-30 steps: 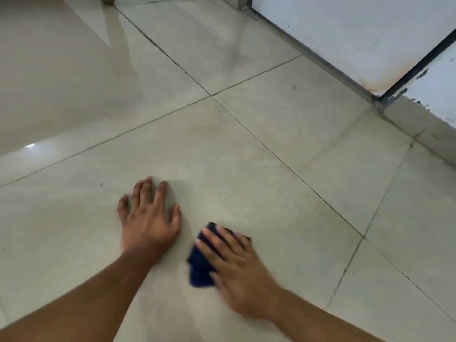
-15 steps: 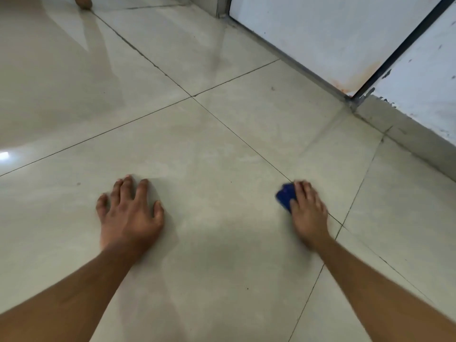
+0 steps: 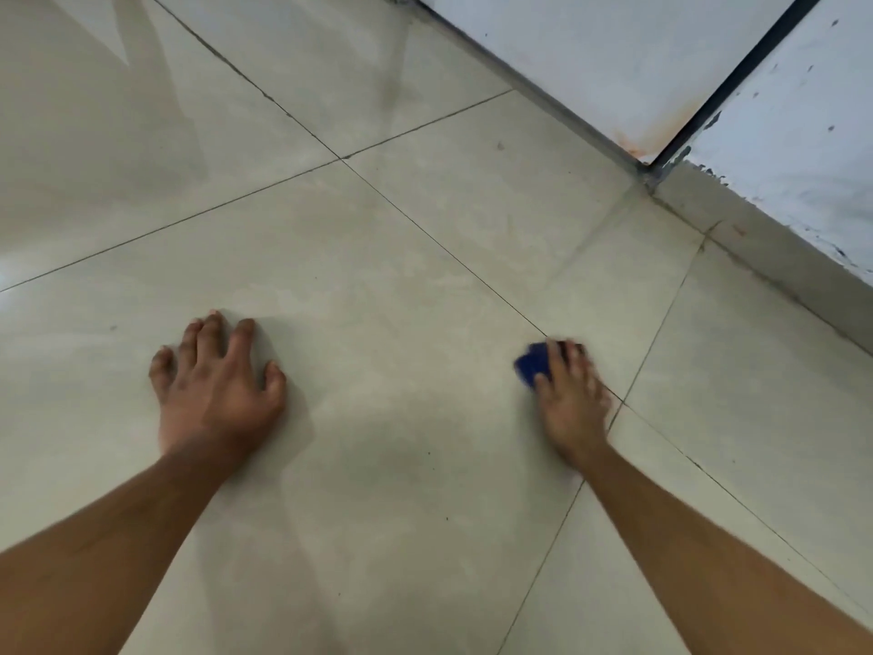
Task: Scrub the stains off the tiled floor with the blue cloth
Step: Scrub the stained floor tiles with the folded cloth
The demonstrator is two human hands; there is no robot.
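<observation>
My right hand (image 3: 569,394) presses a folded blue cloth (image 3: 531,368) flat against the beige tiled floor (image 3: 401,286), close to a grout line. Only the cloth's left part shows past my fingers. My left hand (image 3: 217,394) lies palm down on the same large tile, fingers spread, holding nothing. Small dark specks mark the tile between and below my hands, and faint smears run across the tile beyond them.
A white wall (image 3: 803,134) with a grey skirting runs along the right. A white door panel (image 3: 590,54) with a dark frame and a rust patch at its foot stands at the back right. Open floor stretches left and ahead.
My right hand has carried the cloth from just beside my left hand out to the right, near the grout line. My left hand has stayed planted on the tile.
</observation>
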